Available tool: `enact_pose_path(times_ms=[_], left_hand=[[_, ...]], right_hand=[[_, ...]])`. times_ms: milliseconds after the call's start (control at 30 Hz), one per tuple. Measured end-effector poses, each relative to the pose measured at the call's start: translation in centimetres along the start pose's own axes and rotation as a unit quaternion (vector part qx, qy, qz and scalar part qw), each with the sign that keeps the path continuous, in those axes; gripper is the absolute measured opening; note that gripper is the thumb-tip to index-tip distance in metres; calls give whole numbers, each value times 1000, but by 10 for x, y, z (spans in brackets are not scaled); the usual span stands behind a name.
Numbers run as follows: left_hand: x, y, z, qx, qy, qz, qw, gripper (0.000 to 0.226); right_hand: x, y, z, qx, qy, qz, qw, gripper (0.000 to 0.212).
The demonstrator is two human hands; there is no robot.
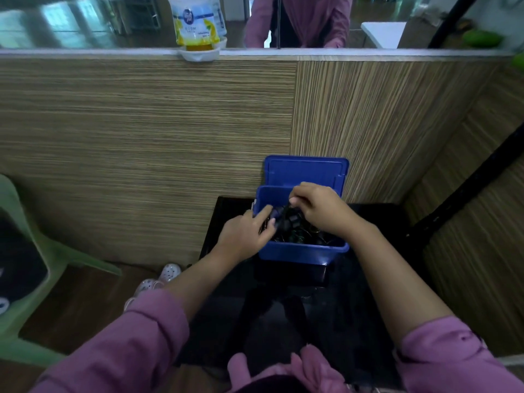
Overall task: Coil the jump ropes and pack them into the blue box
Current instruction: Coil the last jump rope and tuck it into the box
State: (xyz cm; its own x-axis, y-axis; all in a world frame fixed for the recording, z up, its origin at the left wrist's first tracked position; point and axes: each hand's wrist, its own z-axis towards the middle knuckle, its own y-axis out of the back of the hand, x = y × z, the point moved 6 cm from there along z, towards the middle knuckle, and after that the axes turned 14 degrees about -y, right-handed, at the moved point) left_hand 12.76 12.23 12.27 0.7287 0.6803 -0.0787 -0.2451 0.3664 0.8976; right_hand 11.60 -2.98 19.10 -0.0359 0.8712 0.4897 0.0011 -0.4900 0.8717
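Both hands over the blue box (300, 252): right hand (320, 208) pinches the black jump ropes (289, 222), left hand (245, 236) presses with straight fingers. Best to keep the coil tight and tuck loose loops below the box's rim.

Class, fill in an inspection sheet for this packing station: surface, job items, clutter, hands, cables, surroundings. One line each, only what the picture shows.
Surface: glossy black tabletop, dark and reflective.
Job items: open blue plastic box, its blue lid standing behind it; tangled black jump ropes inside.
Clutter: nothing seen on the tabletop.
Hands: left hand at the box's left rim, fingers on the ropes; right hand pinching rope above the box.
Cables: nothing seen apart from the ropes.
Surroundings: wood-grain partition, room freshener bottle on the ledge, green plastic chair, pale perforated clogs on the floor.
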Motion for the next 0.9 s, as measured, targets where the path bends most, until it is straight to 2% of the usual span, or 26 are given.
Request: enact_pose_path(times_ms=[233, 333, 433, 567, 733, 800, 900], left_hand=[[-25, 5, -7, -39, -124, -72, 989, 49], [-30, 12, -8, -59, -163, -82, 982, 47], [-31, 18, -7, -78, -178, -85, 977, 49], [-31, 30, -2, -123, -112, -145, 975, 46], [-17, 43, 11, -184, 35, -229, 955, 52], [-11, 46, 18, -200, 81, -244, 946, 58], [-4, 49, 24, -224, 130, -220, 940, 54]], right_hand=[[-18, -9, 8, 93, -4, 2, 996, 13], [-33, -15, 8, 137, -21, 103, 985, 9], [-43, -15, 6, 134, -54, 224, 964, 14], [-51, -26, 2, 138, -86, 334, 928, 11], [-36, -35, -2, 49, -156, 376, 912, 23], [-25, -41, -4, 36, -161, 371, 914, 28], [-8, -48, -5, 17, -149, 312, 938, 16]])
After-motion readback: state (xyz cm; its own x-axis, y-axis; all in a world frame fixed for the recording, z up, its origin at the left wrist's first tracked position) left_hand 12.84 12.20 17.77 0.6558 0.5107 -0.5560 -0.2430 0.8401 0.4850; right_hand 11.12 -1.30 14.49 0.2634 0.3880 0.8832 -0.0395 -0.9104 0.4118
